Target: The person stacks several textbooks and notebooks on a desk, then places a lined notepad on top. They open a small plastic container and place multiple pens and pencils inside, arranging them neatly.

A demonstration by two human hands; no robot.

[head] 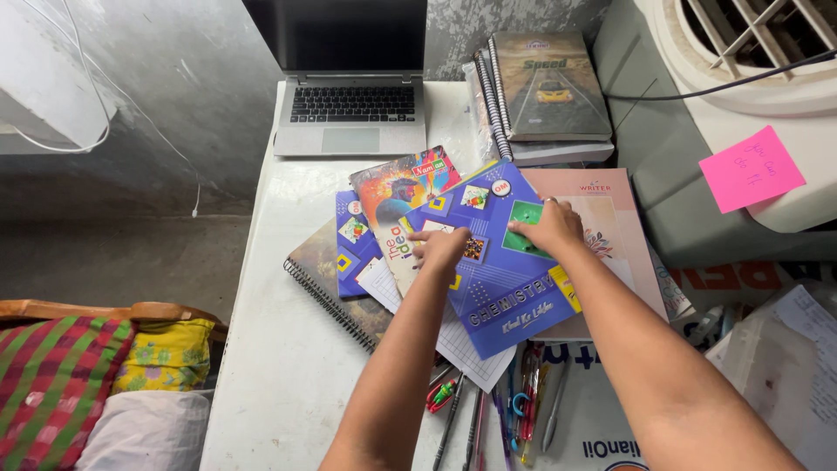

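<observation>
Head view, looking down on a white table [288, 349] set against a grey wall.

Both hands rest on a blue exercise book [501, 262] that tops a fanned heap of books near the middle of the table, a little toward its right edge. The left hand [443, 246] presses flat on the book's left part, fingers spread, nothing closed in it. The right hand [549, 227] lies palm-down on the upper right part of the cover, fingers slightly curled over a green patch — pressing rather than gripping, as far as the view shows.

Under the blue book: a colourful orange-and-red book [397, 196] poking out toward the far side, a smaller blue book [353, 244] to the left, a spiral-bound notebook [336, 292] lowest and nearest the left edge, a squared-paper sheet [462, 344] toward the near edge, and a pink notebook [610, 218] on the right.

Judged step — the heap is being sorted or squared up, the top book pinned and not yet lifted. A next move would call for a pinch at the cover's free edge, or a flat slide that leaves the lower books lying.

Around: open laptop [349, 105] at the far edge, stacked notebooks [545, 96] at the far right corner, pens [497, 410] scattered along the near edge.
</observation>
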